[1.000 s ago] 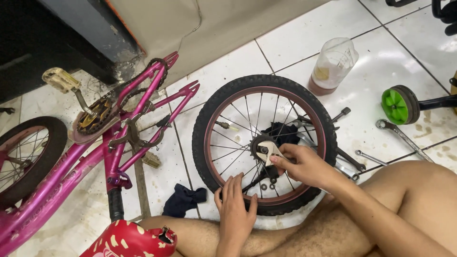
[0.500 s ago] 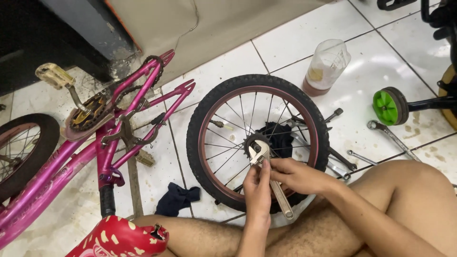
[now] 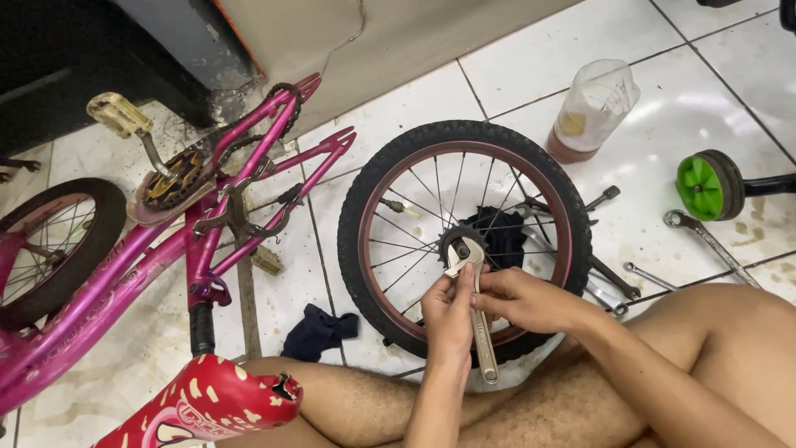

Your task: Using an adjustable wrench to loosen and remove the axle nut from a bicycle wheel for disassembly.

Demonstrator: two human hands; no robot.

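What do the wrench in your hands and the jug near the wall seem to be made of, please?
Wrench: likely steel, given its bright silvery sheen, held by both the left hand and right hand. Jug: probably clear plastic, since brownish liquid shows through it.

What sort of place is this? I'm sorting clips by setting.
Probably a home floor used for a bicycle repair, not a fitted workshop. The person sits on white floor tiles, both hands on an adjustable wrench at a detached wheel, with a pink bike frame and loose spanners around.
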